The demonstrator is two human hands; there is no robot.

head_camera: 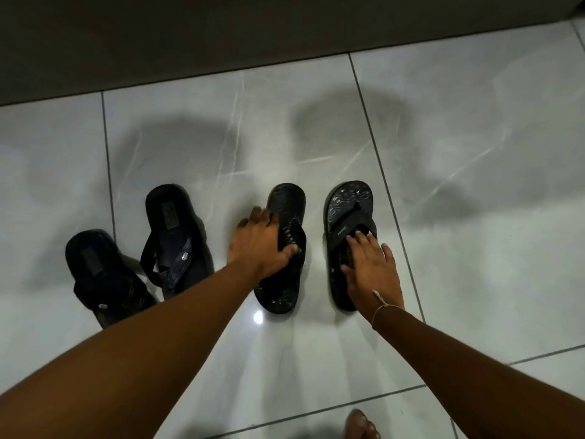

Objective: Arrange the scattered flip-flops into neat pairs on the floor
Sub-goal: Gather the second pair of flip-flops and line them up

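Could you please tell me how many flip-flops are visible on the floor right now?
4. The far-left flip-flop is partly behind the left forearm, the second flip-flop is beside it, the third flip-flop is under the left hand, and the rightmost flip-flop is under the right hand.

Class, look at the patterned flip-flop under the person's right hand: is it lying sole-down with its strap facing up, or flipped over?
Sole-down, strap up. The patterned flip-flop shows its footbed and strap on top, with the right hand resting on it.

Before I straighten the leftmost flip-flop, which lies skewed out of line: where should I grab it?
Take the leftmost flip-flop by its heel end, the rounded part farther from you. It lies free there, while your left forearm covers its toe end. Come from above with the left hand, fingers over the sole's edges.
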